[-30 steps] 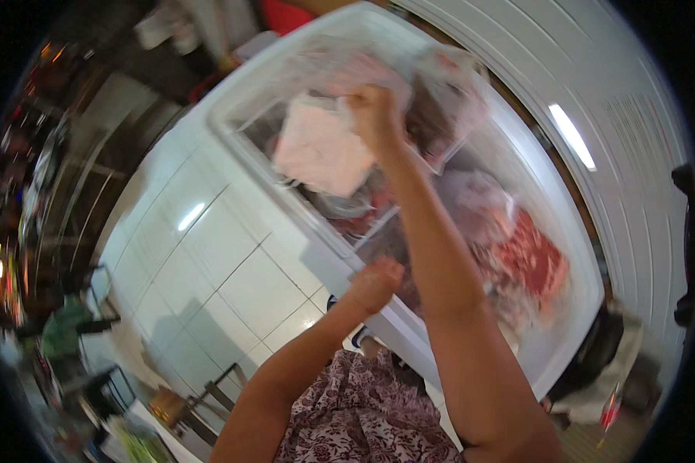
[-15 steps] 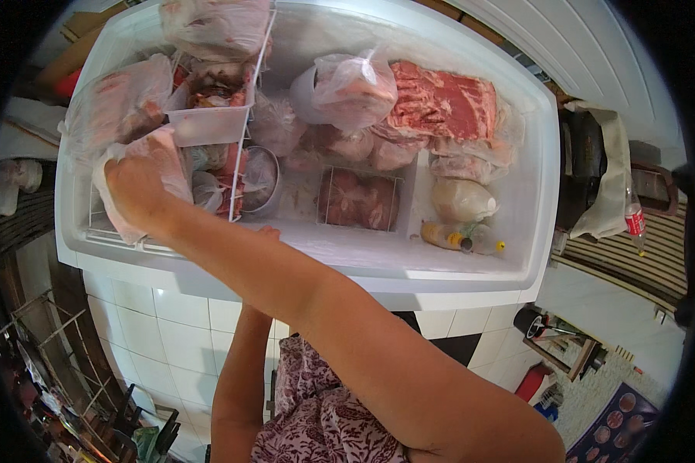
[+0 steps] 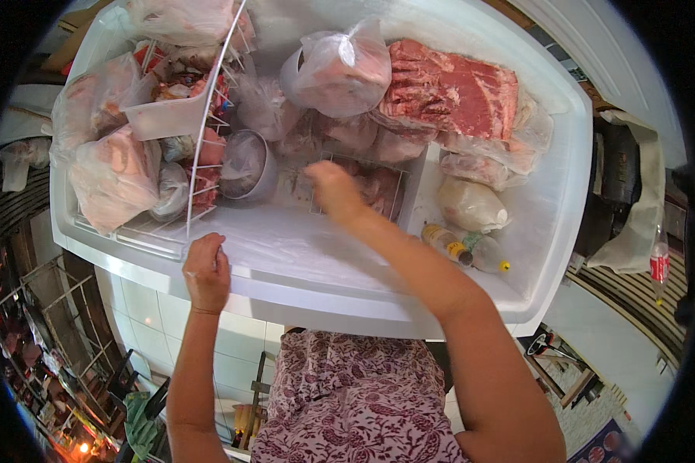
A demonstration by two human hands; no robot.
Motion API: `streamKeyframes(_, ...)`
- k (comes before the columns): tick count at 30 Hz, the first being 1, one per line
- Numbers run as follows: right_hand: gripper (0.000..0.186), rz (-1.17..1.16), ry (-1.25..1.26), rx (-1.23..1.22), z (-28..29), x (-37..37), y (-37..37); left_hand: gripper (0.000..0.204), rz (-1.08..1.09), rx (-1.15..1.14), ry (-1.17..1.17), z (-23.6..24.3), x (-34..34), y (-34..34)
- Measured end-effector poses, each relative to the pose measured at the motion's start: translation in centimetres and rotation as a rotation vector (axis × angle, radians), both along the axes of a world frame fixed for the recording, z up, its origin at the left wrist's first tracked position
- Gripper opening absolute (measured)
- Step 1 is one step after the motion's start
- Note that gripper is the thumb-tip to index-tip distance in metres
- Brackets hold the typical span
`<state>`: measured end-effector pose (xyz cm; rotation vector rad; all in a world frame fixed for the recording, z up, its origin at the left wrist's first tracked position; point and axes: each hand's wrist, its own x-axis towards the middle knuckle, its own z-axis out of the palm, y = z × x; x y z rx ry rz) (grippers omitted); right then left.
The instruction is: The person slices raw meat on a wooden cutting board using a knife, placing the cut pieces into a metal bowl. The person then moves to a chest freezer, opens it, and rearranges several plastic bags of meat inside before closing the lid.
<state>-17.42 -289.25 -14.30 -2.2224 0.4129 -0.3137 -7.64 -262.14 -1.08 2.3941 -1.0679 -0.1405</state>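
Note:
My right hand (image 3: 336,190) hovers inside the white chest freezer (image 3: 340,312), smeared by motion, with nothing visible in it. Below and beside it lies bagged dark meat (image 3: 382,189) in a small wire rack. My left hand (image 3: 207,272) is closed on the freezer's front rim, close to the corner of the wire basket (image 3: 195,166). Inside that basket, a plastic-wrapped pale meat slab (image 3: 116,177) leans at the front left, apart from both hands. A white tub (image 3: 247,164) with a bag in it stands just right of the basket.
A white tray of scraps (image 3: 164,116) sits in the basket. Farther back are a bag-covered tub (image 3: 340,73) and a large red meat slab (image 3: 455,89). A low divider (image 3: 417,189) separates a white bag (image 3: 471,206) and a yellow-labelled bottle (image 3: 446,244) on the right.
My right hand has let go of the wrapped meat slab in the basket and swung right, over the freezer's middle. My left hand has slid left along the rim. The view has shifted.

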Motion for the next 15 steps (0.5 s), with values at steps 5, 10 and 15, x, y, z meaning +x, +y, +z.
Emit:
streamKeyframes(5,0.021,0.019,0.769,-0.037,-12.8,-13.9,-11.2,0.026,-0.054,0.211,0.087,0.9,0.0,-2.4)
streamKeyframes(10,0.031,0.207,0.954,-0.13,-23.5,-21.5,-17.2,0.021,-0.47,0.449,0.136,-2.8,2.1,-8.9)
streamKeyframes(15,0.038,-0.034,1.019,-0.014,-32.7,-24.4,-16.0,0.014,-0.558,0.609,0.58,-18.9,2.6,-18.7)
